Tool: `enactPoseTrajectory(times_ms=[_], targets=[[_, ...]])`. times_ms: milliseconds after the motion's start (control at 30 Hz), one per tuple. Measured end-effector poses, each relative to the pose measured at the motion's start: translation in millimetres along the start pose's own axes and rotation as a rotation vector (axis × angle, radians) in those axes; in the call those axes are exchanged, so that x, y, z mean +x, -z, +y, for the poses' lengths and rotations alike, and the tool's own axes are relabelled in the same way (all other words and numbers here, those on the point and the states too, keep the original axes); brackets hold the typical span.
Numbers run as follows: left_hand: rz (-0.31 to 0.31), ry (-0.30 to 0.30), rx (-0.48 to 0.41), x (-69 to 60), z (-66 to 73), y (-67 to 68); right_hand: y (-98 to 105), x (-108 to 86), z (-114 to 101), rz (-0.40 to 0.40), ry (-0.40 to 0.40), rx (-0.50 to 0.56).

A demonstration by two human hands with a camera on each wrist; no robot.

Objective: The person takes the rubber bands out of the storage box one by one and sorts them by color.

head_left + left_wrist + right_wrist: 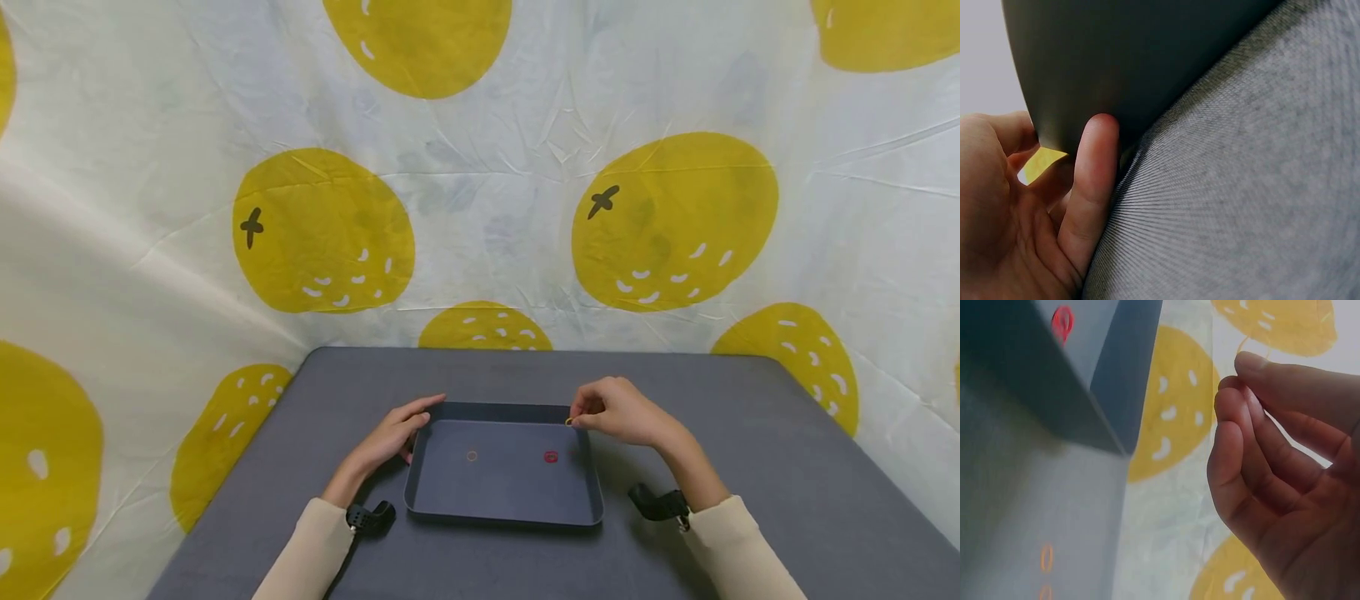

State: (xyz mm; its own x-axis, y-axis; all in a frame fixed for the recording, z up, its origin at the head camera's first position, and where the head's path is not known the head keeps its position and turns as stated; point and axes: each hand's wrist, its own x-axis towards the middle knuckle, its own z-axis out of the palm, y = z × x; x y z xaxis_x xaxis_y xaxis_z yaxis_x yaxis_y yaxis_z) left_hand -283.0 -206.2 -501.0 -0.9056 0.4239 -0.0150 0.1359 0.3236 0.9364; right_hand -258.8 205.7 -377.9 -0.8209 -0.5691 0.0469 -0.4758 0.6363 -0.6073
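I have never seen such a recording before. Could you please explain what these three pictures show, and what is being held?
No machine works here: a person uses two bare hands. The widest picture comes from a camera on the head; the other two come from black cameras worn on the wrists. A shallow dark tray lies on a grey tabletop. Inside are an orange loop and a red looped piece. The left hand rests against the tray's far left corner. Near the far right corner, the right hand pinches a thin yellow loop, perhaps a rubber band. The right wrist picture also shows two orange loops outside the tray.
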Motion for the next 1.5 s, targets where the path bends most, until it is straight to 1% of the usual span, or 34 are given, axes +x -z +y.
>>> enactPoseTrajectory(times_ms=[333, 633, 767, 933, 1067, 1233, 1400, 1500], targets=[[-0.008, -0.007, 0.012, -1.5, 0.1, -0.8, 22.5, -28.5, 19.4, 0.03, -0.065, -0.017], [-0.003, 0.005, 0.006, -2.2, -0.1, -0.1, 37.5, -50.1, 40.7, 0.064, -0.081, 0.035], [-0.002, 0.012, 0.004, -2.5, 0.1, -0.2, 43.9, -56.2, 53.2, 0.075, -0.092, 0.041], [-0.006, 0.015, -0.009, -1.1, 0.7, -0.3, 49.4, -64.1, 71.4, 0.098, -0.138, 0.041], [-0.007, 0.013, -0.002, -0.4, 0.7, 0.3, 51.7, -69.0, 84.6, 0.109, -0.171, 0.026], [-0.004, 0.015, 0.002, 0.1, -0.8, 0.9, 50.4, -72.1, 97.9, 0.098, -0.222, -0.009], [0.003, 0.025, 0.002, 0.0, -1.8, 1.0, 46.5, -72.0, 110.0, 0.086, -0.273, 0.0], [0.001, 0.025, 0.002, 0.2, -0.8, 0.5, 42.8, -72.1, 118.3, 0.073, -0.28, -0.007]])
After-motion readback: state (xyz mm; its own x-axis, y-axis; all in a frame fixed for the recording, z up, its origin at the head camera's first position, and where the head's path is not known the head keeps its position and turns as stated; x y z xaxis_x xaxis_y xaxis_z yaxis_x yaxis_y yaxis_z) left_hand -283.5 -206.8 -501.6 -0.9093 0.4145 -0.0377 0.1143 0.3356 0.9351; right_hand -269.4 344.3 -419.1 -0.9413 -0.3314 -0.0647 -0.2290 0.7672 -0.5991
